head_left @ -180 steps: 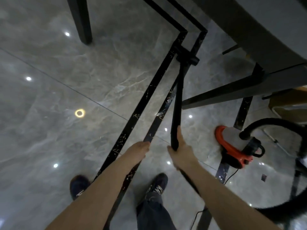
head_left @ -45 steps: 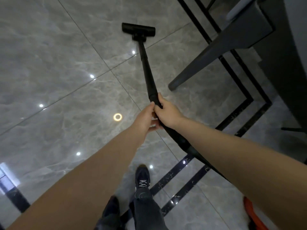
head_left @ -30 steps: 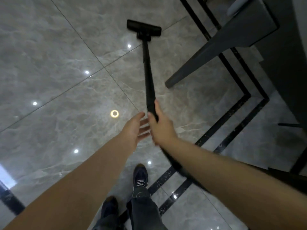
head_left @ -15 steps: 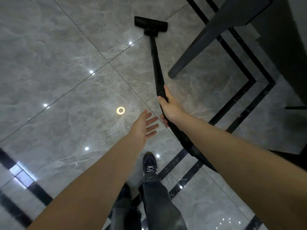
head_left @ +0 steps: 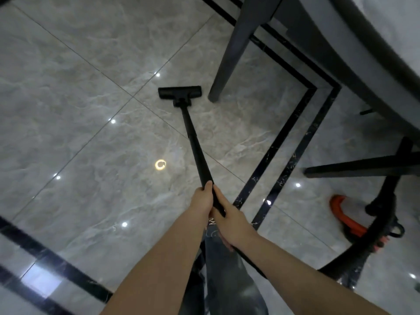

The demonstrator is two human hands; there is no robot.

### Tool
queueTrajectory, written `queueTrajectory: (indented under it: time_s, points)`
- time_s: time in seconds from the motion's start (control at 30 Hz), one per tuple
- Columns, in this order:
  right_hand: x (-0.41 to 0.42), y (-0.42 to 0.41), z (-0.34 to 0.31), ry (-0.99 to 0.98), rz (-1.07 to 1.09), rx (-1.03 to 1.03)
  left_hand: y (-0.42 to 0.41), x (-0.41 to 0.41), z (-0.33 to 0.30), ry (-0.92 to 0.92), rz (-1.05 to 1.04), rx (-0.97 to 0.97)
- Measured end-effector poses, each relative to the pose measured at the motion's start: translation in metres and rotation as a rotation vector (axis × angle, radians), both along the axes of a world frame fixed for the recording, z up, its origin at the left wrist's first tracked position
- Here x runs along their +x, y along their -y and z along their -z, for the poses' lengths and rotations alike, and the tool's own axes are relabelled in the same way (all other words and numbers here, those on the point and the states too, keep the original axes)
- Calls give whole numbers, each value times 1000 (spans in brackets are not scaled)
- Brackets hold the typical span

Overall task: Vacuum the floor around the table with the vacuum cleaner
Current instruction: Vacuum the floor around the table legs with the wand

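A black vacuum wand slants from my hands up to its flat floor head, which rests on the glossy grey marble floor just left of a grey table leg. My left hand grips the wand high up, and my right hand grips it just below. The black hose curves right to the orange vacuum body, partly hidden behind the hose.
The grey table fills the upper right, with a dark chair leg slanting beneath it. Black inlay strips cross the floor at right and lower left. My legs and a shoe are under my arms.
My left hand, open and off the wand half a second ago, now grips it above the right hand. The floor head has been drawn back toward me, beside the table leg.
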State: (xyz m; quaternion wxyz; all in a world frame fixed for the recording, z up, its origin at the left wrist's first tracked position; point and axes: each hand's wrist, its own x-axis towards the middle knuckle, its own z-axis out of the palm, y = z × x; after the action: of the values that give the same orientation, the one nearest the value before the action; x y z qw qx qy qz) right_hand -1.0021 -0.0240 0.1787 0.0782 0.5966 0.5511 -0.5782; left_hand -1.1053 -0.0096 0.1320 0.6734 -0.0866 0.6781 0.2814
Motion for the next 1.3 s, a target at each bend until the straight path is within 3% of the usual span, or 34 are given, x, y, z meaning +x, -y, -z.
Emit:
queueTrajectory:
  time_s: [0.13, 0.4, 0.67, 1.1, 1.3]
  points:
    - [4, 5, -18, 63, -31, 1, 5, 11, -11, -79, 48, 7]
    - [44, 29, -49, 28, -164, -38, 41, 38, -20, 56, 29, -61]
    - [56, 46, -44, 18, -258, -85, 67, 51, -14, -153, 9, -51]
    - [265, 134, -88, 118, -552, -45, 173, 266, -35, 53, -121, -105]
    - [293, 170, -89, 118, -523, -77, 211, 297, -36, 45, -127, -106]
